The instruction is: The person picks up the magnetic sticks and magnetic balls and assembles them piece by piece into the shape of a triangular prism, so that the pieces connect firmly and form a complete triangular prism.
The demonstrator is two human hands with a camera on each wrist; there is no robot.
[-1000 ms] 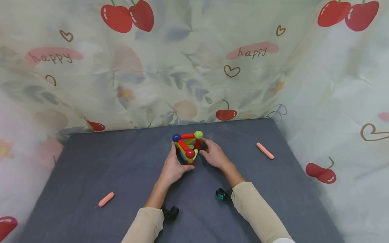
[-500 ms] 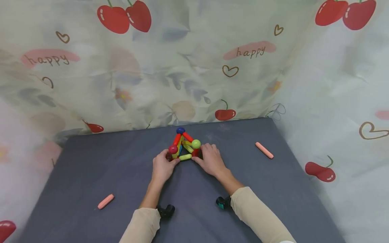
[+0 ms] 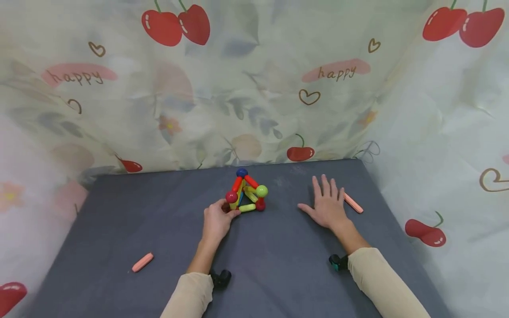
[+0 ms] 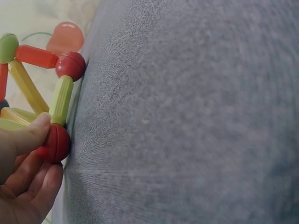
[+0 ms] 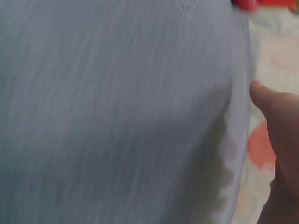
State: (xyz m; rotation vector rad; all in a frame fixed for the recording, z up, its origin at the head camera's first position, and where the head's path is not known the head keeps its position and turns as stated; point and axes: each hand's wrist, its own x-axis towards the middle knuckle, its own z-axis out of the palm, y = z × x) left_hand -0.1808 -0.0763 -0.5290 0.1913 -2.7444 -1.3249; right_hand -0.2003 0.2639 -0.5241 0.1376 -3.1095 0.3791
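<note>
A small frame of coloured magnetic sticks and balls (image 3: 247,207) stands on the dark cloth, with a blue ball (image 3: 242,172) at its far top corner and a light green ball (image 3: 262,191) at the right. My left hand (image 3: 216,222) holds its near left corner. In the left wrist view, thumb and fingers grip a dark red ball (image 4: 59,143) low on the frame, joined to a light green stick (image 4: 61,100). My right hand (image 3: 328,210) is spread, fingers straight, well right of the frame and holding nothing. Its fingers partly cover the end of a salmon-pink stick (image 3: 354,203).
Another salmon-pink stick (image 3: 142,262) lies at the front left of the cloth-covered table (image 3: 278,274). A printed curtain with cherries (image 3: 300,153) rises along the table's back edge, and similar fabric hangs at both sides.
The frame has been turned, its blue ball now at the far side. My right hand has let go of it and moved right toward the pink stick. My left hand keeps its hold.
</note>
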